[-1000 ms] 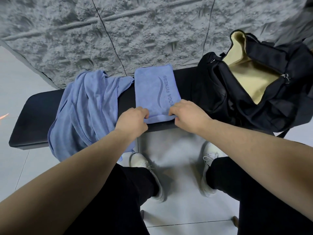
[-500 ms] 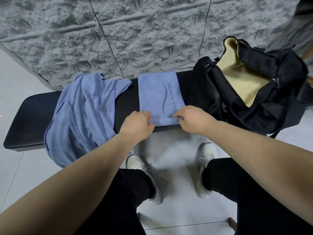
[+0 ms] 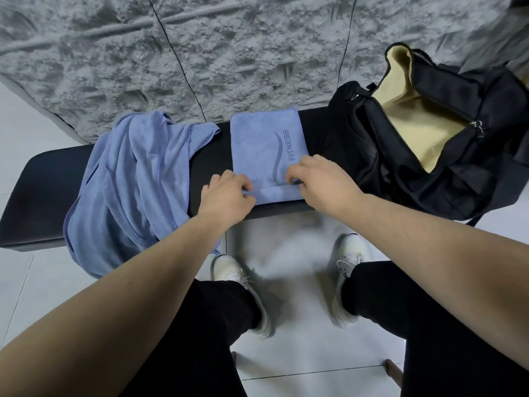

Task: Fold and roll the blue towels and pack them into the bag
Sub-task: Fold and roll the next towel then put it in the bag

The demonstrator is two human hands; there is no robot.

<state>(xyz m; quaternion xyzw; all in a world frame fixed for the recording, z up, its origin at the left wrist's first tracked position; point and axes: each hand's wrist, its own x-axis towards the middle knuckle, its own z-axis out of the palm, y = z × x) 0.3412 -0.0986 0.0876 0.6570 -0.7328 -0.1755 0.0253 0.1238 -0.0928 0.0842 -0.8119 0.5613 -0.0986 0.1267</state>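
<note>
Head view: folded towel (image 3: 263, 144) lies mid-bench, bag (image 3: 446, 156) open at 3 o'clock. Left hand (image 3: 226, 193) and right hand (image 3: 320, 181) both pinch its near rolled edge. Soft, floppy stuff, so grip both corners evenly.

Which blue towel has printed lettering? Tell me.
The folded towel between both hands, beside the black bag, reads FITNESS. The crumpled towel to its left shows no print.

Folded towel (image 3: 264, 144): soft blue cloth, matt. Loose towel (image 3: 134, 181): thin cloth, crumpled. Bench (image 3: 43, 193): black, smooth, padded. Bag (image 3: 446, 150): black woven cloth, tan lining, metal zip. Wall (image 3: 229, 53): rough grey. Floor (image 3: 286, 353): shiny tiles.
</note>
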